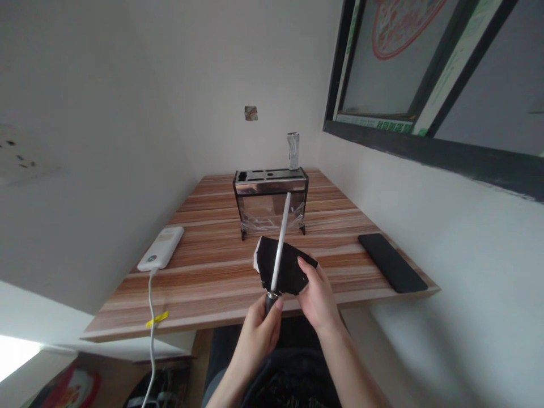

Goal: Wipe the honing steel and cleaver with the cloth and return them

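My left hand [262,326] is closed around the dark handle of a sharpening steel [280,243], a long pale rod that points up and away from me. My right hand [318,296] grips the lower right edge of a black sheet [292,265], thumb on top. Rough, uneven edges run round this sheet, and a strip of white shows on its left side. The rod crosses in front of the sheet; whether they touch, I cannot tell. Beyond them on the table stands a knife block [272,201] with a slotted metal top and clear sides.
On the wood-grain table [204,238], a white power bank [161,248] lies at the left with a white cable [152,323] running off the front edge. A yellow strip [157,318] is by the cable. A black phone [391,262] lies at the right, beside the wall.
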{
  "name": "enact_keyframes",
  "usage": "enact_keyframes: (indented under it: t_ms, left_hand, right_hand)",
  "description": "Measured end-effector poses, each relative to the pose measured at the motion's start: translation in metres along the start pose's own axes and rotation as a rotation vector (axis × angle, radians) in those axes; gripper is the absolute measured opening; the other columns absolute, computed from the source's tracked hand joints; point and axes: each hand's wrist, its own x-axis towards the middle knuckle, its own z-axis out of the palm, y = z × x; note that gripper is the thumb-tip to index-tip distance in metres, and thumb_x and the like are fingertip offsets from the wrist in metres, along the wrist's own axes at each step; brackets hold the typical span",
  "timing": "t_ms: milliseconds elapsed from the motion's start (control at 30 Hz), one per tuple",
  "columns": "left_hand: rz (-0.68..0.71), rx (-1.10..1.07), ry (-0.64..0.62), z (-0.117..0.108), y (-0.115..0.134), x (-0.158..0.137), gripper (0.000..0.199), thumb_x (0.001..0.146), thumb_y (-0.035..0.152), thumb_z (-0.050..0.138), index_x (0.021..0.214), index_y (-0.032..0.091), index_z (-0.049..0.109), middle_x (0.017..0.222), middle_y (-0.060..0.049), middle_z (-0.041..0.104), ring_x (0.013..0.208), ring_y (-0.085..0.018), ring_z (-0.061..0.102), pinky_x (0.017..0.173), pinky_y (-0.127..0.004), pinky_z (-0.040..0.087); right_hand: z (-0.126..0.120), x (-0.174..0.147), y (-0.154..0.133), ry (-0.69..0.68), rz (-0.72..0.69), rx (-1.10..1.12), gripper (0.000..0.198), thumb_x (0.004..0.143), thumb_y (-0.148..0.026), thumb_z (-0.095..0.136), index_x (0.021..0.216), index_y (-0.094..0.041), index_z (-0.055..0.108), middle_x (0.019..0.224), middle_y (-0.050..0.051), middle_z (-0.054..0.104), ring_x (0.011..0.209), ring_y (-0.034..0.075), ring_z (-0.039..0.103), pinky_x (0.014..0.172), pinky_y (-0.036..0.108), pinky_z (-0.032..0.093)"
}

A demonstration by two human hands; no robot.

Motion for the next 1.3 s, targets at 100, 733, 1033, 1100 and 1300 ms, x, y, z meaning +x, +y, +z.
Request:
enact_keyframes:
  t_ms: [100,733,1033,1100,1300]
  left_hand:
    - [0.006,0.036,-0.014,0.000,-0.002,0.001,0.050,0.068,0.068,0.060,0.068,0.022,0.040,0.036,0.013,0.032,0.027,-0.003,0.021,0.028,-0.016,0.017]
    - [0.081,0.209,-0.031,-0.002,-0.009,-0.002,0.041,0.080,0.059,0.052,0.072,0.020,0.044,0.040,0.011,0.034,0.031,-0.004,0.024,0.033,-0.018,0.017]
    - [0.111,0.277,0.000,-0.005,-0.017,-0.003,0.038,0.083,0.054,0.049,0.076,0.017,0.046,0.042,0.011,0.034,0.033,-0.004,0.026,0.036,-0.017,0.021]
    - [0.113,0.294,0.004,-0.005,-0.016,-0.003,0.038,0.083,0.054,0.049,0.077,0.017,0.048,0.044,0.010,0.035,0.035,-0.005,0.028,0.037,-0.017,0.021]
    - [0.176,0.451,0.033,-0.007,-0.013,-0.005,0.035,0.087,0.046,0.046,0.076,0.014,0.052,0.052,0.006,0.041,0.048,-0.008,0.035,0.046,-0.019,0.027]
  right_hand:
    - [0.002,-0.006,0.000,-0.076,0.037,0.038,0.025,0.065,-0.031,0.076,0.086,-0.022,0.066,0.092,0.000,0.073,0.093,0.021,0.065,0.080,0.033,0.051]
    - [0.001,-0.009,0.019,-0.324,0.114,-0.047,0.038,0.060,-0.029,0.081,0.095,-0.022,0.068,0.078,-0.001,0.069,0.066,0.012,0.061,0.062,0.021,0.046]
    - [0.002,-0.012,0.020,-0.319,-0.009,-0.216,0.047,0.061,-0.022,0.079,0.105,-0.023,0.063,0.091,-0.001,0.068,0.082,0.014,0.060,0.074,0.022,0.045]
    - [0.001,-0.012,0.021,-0.321,-0.049,-0.267,0.047,0.065,-0.023,0.078,0.109,-0.024,0.061,0.095,-0.001,0.068,0.087,0.015,0.060,0.079,0.024,0.045]
    - [-0.003,-0.010,0.026,-0.276,-0.060,-0.342,0.038,0.070,-0.031,0.075,0.103,-0.021,0.061,0.088,0.001,0.067,0.078,0.015,0.061,0.071,0.024,0.048]
